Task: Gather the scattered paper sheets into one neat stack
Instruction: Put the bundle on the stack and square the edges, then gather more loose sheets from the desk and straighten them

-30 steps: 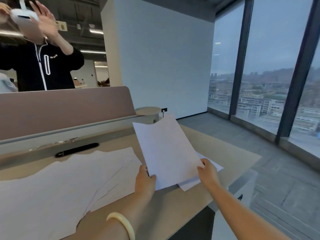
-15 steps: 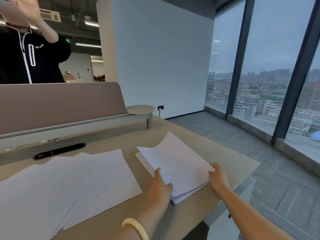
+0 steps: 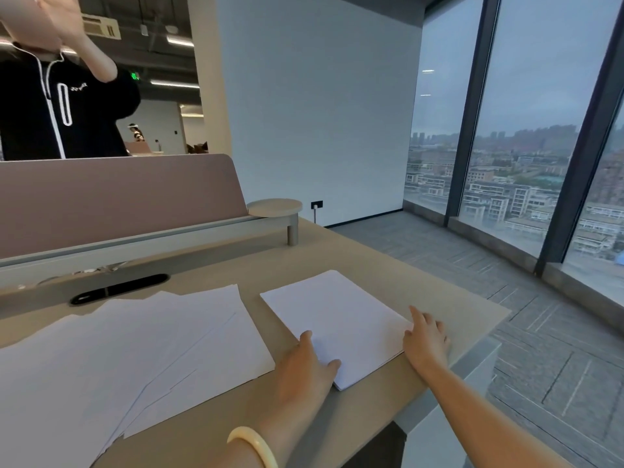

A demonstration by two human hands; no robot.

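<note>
A small stack of white sheets [image 3: 334, 315] lies flat near the right end of the beige desk [image 3: 371, 251]. My left hand [image 3: 309, 369] rests on the stack's near left corner, thumb on top of the paper. My right hand [image 3: 426, 339] lies against the stack's right edge, fingers apart and touching the paper. A wide fan of loose white sheets [image 3: 128, 352] spreads over the left half of the desk, overlapping one another, apart from the stack.
A black cable slot [image 3: 118, 288] sits behind the loose sheets. A pink divider panel [image 3: 118, 197] and grey rail close the back of the desk. A person in a black jacket [image 3: 60, 106] stands beyond it. The desk's right edge drops to the floor.
The sheets I held raised in both hands have come down onto the small pile and now lie flat. My hands have shifted from gripping them to resting at the stack's edges.
</note>
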